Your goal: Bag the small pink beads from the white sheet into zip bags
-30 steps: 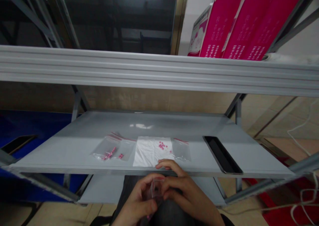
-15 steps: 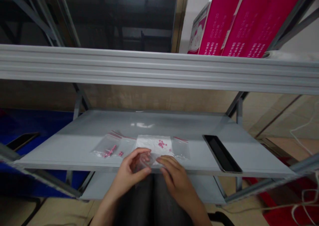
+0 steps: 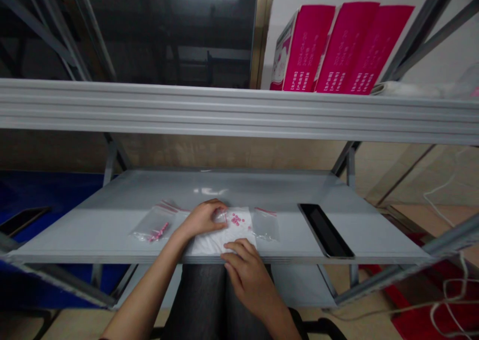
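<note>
The head camera looks forward and down at a grey metal shelf point(image 3: 112, 215) set within a steel rack, seen from a seated position with dark trousers visible below. The left hand point(image 3: 202, 218) reaches onto the shelf, its fingers point(image 3: 219, 212) curled around a small clear plastic zip bag point(image 3: 221, 215) pinched at the far left corner of a white sheet of paper point(image 3: 209, 242); how tightly they grip cannot be told. A scatter of small pink beads point(image 3: 236, 220) lies on the paper just beside that hand. The right hand point(image 3: 249, 275) sits at the near edge of the shelf, its fingers point(image 3: 239, 247) loosely spread and resting on the front edge of the paper, holding nothing. To the left, a clear zip bag with pink pieces inside point(image 3: 153, 226) lies flat on the shelf. To the right of the paper lies an empty clear zip bag with a red seal strip point(image 3: 265, 225), and further right a black smartphone point(image 3: 325, 223) lies face up. On the upper shelf point(image 3: 224, 113) stand three bright pink cardboard boxes point(image 3: 337, 48) with white lettering.
</note>
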Demonstrator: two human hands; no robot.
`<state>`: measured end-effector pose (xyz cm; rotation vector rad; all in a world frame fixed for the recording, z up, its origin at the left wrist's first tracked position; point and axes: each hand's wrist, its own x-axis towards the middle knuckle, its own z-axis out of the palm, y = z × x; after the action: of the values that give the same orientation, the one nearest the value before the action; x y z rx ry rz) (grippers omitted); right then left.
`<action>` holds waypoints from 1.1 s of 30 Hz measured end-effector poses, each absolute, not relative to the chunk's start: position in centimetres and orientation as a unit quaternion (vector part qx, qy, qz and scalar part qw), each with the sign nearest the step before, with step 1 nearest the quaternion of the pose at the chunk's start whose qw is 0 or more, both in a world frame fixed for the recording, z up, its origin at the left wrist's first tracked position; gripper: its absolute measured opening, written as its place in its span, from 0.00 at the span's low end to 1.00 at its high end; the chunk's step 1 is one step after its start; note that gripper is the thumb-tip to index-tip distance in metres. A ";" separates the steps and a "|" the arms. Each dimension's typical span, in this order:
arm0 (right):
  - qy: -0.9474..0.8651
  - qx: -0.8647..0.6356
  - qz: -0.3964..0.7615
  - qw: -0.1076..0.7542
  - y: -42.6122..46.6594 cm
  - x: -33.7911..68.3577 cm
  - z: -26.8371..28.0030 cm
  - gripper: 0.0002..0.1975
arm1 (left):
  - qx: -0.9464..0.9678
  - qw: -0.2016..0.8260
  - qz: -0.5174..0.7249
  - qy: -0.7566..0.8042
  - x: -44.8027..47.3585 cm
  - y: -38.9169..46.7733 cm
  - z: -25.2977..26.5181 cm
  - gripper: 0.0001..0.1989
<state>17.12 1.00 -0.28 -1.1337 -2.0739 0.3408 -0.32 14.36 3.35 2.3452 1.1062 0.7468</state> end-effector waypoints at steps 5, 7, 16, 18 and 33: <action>-0.811 -0.442 0.140 0.356 1.1 17.2 -0.2 0.14 | 0.873 0.185 0.215 0.397 -0.4 15.2 3.4 0.21; -0.813 -0.441 0.143 0.352 1.1 17.2 -0.2 0.14 | 0.880 0.171 0.195 0.398 -0.3 15.4 3.5 0.22; -0.809 -0.443 0.160 0.352 1.1 17.4 -0.3 0.15 | 0.898 0.111 0.138 0.403 -0.2 15.6 3.9 0.21; -0.809 -0.442 0.165 0.351 1.1 17.5 -0.2 0.16 | 0.901 0.100 0.127 0.403 -0.1 15.6 4.0 0.22; -0.749 -0.559 -0.029 0.355 4.5 16.2 1.0 0.30 | 0.913 0.021 0.070 0.401 1.2 14.6 5.6 0.17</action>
<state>16.20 4.53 0.97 -1.4442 -1.9348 -0.0760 1.24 14.62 5.62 2.8313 1.2443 0.2164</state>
